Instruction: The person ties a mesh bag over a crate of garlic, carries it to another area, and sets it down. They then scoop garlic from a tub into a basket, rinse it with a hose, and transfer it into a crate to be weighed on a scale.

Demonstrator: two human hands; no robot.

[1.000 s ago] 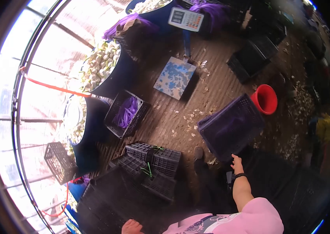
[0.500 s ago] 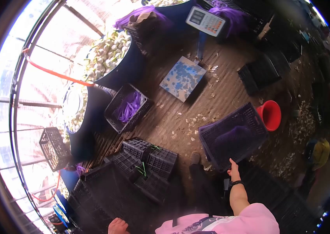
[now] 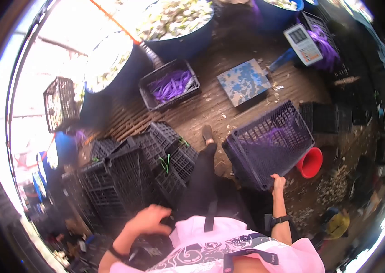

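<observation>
My right hand (image 3: 279, 183) grips the near corner of a dark plastic crate (image 3: 265, 157), held tilted, with purple netting showing through its mesh. Just right of that crate is a red bucket (image 3: 310, 163). My left hand (image 3: 151, 220) hangs in front of my body at the lower left, fingers apart and holding nothing. Beyond it, black crates (image 3: 115, 186) are stacked, some with green ties.
A platform scale (image 3: 244, 83) with a display (image 3: 302, 44) stands ahead. A crate (image 3: 146, 93) holds purple nets. Blue tubs (image 3: 185, 49) of pale bulbs line the upper left. Black crates (image 3: 326, 117) sit at right, and bulb scraps litter the floor.
The view has turned, and the scale and net crate appear farther right. My left hand has come up into fuller view. The gripped crate now shows more of its meshed side.
</observation>
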